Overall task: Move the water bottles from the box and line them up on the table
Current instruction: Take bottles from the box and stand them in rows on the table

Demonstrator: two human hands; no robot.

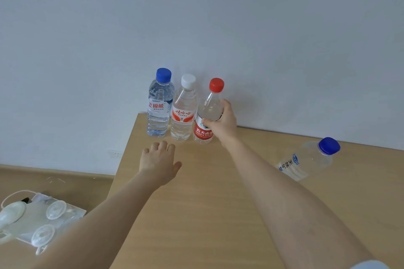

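Red-capped bottle (207, 113), upright on table (196, 214), gripped by right hand (223, 125); white-capped bottle (183, 111) just beside it; left hand (158, 164) near it, fingers loosely curled, holding nothing.

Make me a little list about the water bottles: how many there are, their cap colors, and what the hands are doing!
count: four bottles on the table
row by wall: blue-cap bottle, white-cap bottle, red-cap bottle, upright, side by side
holding: right hand grips the red-cap bottle
free: left hand open, holds nothing
apart: fourth bottle, blue cap, far right, looks tilted
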